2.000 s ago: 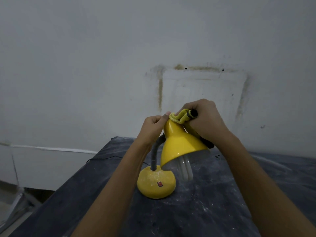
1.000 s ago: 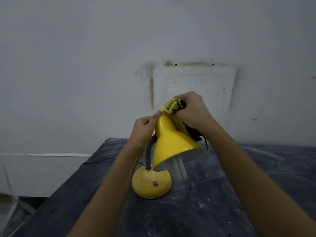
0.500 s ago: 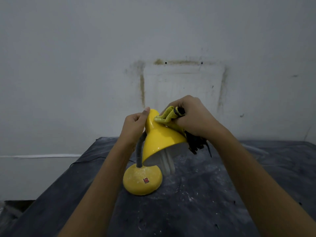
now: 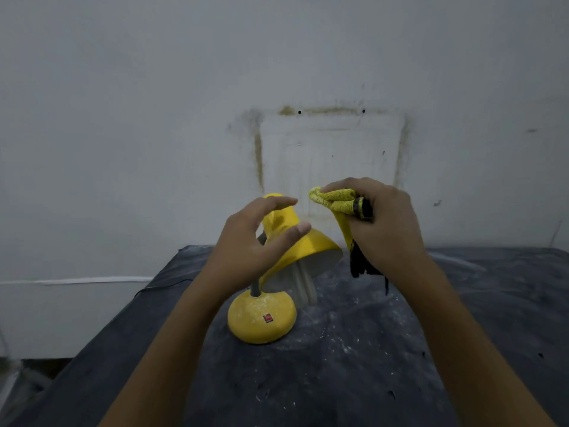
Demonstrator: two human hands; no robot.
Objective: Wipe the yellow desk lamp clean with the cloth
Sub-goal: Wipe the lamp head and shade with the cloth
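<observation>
Yellow lamp stands on dusty dark table before stained grey wall.

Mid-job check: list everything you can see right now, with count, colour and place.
yellow desk lamp: 1, yellow with a grey gooseneck, standing on the table cover
bulb: 1, white, sticking out under the shade
switch: 1, red, on the lamp's dusty base
cloth: 1, yellow with black fringe, bunched to the right of the shade's top
table cover: 1, dark, speckled with white dust
cable: 1, black, at the table's left edge
wall: 1, white, behind the table, with a brownish rectangular stain
left hand: 1, open, in front of the shade
right hand: 1, gripping the cloth
</observation>
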